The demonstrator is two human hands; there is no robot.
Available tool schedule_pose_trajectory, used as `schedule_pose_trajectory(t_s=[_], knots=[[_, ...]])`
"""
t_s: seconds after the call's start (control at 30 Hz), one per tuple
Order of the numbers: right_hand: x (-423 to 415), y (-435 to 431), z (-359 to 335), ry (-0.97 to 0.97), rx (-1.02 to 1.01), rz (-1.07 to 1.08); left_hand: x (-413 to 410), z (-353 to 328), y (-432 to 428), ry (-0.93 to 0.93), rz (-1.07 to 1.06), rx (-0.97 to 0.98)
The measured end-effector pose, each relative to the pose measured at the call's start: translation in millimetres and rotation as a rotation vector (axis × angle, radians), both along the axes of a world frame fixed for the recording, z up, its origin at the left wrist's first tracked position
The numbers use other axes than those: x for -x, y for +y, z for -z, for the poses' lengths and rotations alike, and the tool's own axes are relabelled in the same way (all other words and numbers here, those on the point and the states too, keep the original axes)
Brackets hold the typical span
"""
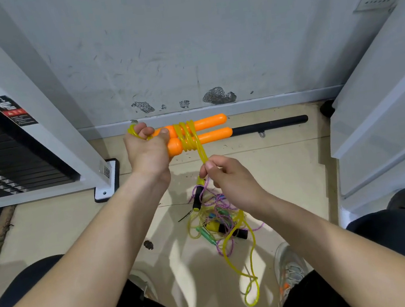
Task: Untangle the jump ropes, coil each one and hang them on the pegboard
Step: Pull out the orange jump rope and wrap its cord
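Pale floor point(52, 232), tangled pile of ropes point(217, 218) lying on it, clear yellow rope point(189, 139) wound several turns round two side-by-side orange handles point(211, 121), my left hand point(147, 153) gripping their ends, my right hand point(230, 178) pinching the rope just below the turns

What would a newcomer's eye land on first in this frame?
Two orange handles, gripped side by side in the left hand at centre, yellow rope wound round them. The right hand pinches that rope just below. Under it lies a tangled pile of ropes.
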State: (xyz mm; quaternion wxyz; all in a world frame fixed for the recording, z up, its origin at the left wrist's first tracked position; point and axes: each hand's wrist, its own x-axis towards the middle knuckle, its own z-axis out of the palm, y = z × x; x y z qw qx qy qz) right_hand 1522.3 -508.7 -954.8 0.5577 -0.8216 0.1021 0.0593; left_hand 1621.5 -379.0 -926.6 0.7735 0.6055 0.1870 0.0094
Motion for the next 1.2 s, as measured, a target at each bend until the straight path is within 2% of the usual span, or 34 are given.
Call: schedule_pose_trajectory(t_s=[0.17,0.33,0.43,0.57,0.73,0.87,0.93,1.03,1.1,1.2], knots=[[-6.3,-7.6,3.6,0.009,-0.045,-0.044,2.0,-6.5,5.7,0.124,0.091,0.202],[-15.6,-30.3,-4.3,0.073,-0.044,-0.098,3.6,-14.9,19.2,0.160,0.405,0.313],[-20.3,-43.6,-4.5,0.062,-0.031,-0.162,5.7,-17.4,28.1,0.141,0.657,0.213],[-16.1,-48.3,-12.4,0.095,0.017,-0.258,8.4,-11.9,33.2,-0.019,0.866,-0.125],[-17.5,-43.8,-11.0,0.162,0.002,-0.205,9.8,-6.5,31.0,-0.306,0.819,-0.641],[-17.2,-33.0,-13.5,0.127,-0.067,-0.078,14.4,-2.6,16.5,-0.450,0.635,-0.826],[-16.9,-24.1,-10.3,0.097,-0.125,0.069,18.1,0.1,8.2,-0.499,0.511,-0.871],[-13.8,-5.5,-7.3,0.023,-0.330,0.337,22.7,6.0,-2.5,-0.536,0.344,-0.852],[-9.8,2.6,-9.0,-0.036,-0.387,0.423,23.3,8.6,-7.5,-0.551,0.249,-0.776],[-7.0,6.7,-15.9,-0.084,-0.363,0.463,24.5,7.5,-13.2,-0.580,0.159,-0.704]])
